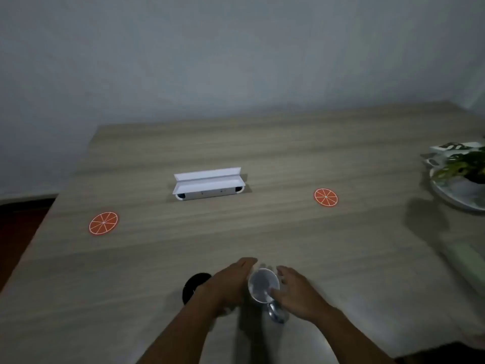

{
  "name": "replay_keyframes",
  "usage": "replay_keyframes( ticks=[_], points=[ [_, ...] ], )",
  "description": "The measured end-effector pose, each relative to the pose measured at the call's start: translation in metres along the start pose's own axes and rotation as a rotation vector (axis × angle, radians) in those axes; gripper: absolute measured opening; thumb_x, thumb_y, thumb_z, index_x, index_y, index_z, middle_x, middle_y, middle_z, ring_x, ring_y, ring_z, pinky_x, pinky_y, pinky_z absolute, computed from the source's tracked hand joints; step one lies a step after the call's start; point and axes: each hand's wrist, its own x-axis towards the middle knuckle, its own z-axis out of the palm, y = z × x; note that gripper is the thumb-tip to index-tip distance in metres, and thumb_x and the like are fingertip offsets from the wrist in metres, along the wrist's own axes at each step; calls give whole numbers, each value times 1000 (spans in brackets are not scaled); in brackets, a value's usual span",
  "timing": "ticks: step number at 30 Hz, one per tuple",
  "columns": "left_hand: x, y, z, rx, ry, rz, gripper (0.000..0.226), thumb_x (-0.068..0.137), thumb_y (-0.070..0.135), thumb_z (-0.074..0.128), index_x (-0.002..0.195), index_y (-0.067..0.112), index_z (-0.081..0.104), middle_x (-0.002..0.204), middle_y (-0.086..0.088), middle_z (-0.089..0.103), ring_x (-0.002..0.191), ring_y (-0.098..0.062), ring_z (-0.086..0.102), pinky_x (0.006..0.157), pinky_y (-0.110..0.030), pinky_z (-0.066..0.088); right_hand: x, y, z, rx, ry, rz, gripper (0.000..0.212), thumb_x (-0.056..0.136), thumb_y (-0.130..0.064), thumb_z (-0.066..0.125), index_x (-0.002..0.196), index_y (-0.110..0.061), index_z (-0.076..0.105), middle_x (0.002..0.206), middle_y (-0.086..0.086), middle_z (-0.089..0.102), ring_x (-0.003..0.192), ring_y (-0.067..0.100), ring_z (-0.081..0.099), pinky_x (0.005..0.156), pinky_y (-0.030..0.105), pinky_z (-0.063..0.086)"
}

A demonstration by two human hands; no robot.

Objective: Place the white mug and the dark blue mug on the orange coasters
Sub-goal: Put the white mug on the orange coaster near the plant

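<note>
Both hands at the white mug, near table edge.

I see my left hand (pixel 231 283) and right hand (pixel 298 292) flanking the white mug (pixel 263 285), fingers loosely curved against its sides; firm grip I cannot tell through blur. The dark blue mug (pixel 195 285) sits just behind my left wrist. Both orange coasters (pixel 103 223) (pixel 325 197) lie well apart, a white box (pixel 208 183) between them.

both forearms reach forward, left hand (pixel 231 282) and right hand (pixel 296 292) close together, palms facing, fingers loosely curved.
</note>
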Motion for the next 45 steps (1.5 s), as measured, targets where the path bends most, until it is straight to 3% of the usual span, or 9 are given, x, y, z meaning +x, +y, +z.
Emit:
replay_keyframes(
  ticks=[3, 5, 8, 14, 17, 22, 28, 36, 45],
  points=[
    [4, -8, 10, -27, -22, 32, 93, 80, 26, 79, 155, 24, 22, 163, 1, 27, 148, -21, 31, 117, -31, 26, -12, 1, 4, 120, -48, -57, 55, 82, -25, 80, 126, -35, 48, 112, -22, 58, 89, 4, 64, 71, 10, 51],
    [6, -12, 17, -27, -20, 14, 99, 80, 23, 79, 157, 24, 17, 166, 2, 21, 151, -20, 24, 118, -28, 20, -14, 11, 14, 146, -32, -79, 63, 77, -24, 83, 123, -44, 45, 115, -30, 54, 101, -4, 62, 75, 5, 50],
    [6, -11, 20, -41, 13, 17, 94, 85, 28, 76, 157, 27, 16, 166, 3, 21, 151, -19, 24, 119, -30, 21, -13, 26, 31, 177, 50, -85, 69, 74, -23, 84, 131, -40, 49, 127, -22, 59, 112, -12, 55, 88, 8, 50],
    [13, -17, 24, -36, 55, 33, 86, 66, 47, 79, 140, 33, 40, 143, 7, 47, 130, -19, 49, 106, -43, 45, -15, 34, 39, 175, 147, -71, 60, 80, -17, 77, 134, -30, 56, 124, -11, 66, 109, 3, 63, 90, 21, 56],
    [14, -14, 25, -45, 69, 53, 82, 62, 49, 77, 133, 29, 42, 137, 5, 45, 122, -21, 52, 100, -46, 49, -15, 42, 43, 138, 202, -23, 41, 81, -19, 74, 120, -30, 65, 109, -11, 73, 99, 2, 68, 87, 32, 59],
    [11, -3, 27, -44, 40, 42, 101, 75, 37, 82, 154, 16, 24, 160, -2, 32, 145, -24, 35, 117, -36, 33, -17, 45, 46, 30, 280, 15, 5, 81, -26, 75, 79, -23, 72, 69, -8, 72, 69, 2, 66, 67, 30, 55],
    [12, -7, 28, -56, 74, -10, 93, 58, 55, 76, 139, 24, 43, 139, 0, 52, 125, -23, 52, 104, -43, 47, -14, 56, 51, -43, 342, -19, 52, 82, -28, 75, 44, -26, 38, 42, -6, 43, 46, 9, 45, 48, 21, 27],
    [14, -15, 37, -83, 68, 15, 95, 61, 54, 79, 142, 23, 40, 143, 5, 49, 131, -20, 49, 107, -44, 45, -18, 56, 53, -37, 341, 0, 57, 82, -28, 77, 45, -24, 33, 42, -1, 31, 44, 11, 37, 53, 32, 27],
    [12, -11, 37, -122, 55, 50, 104, 55, 66, 74, 144, 25, 38, 146, 5, 46, 131, -19, 47, 108, -44, 45, -23, 49, 53, 17, 346, 50, 57, 82, -26, 78, 41, -26, 38, 38, -8, 41, 43, 9, 40, 49, 22, 28]
  ],
)
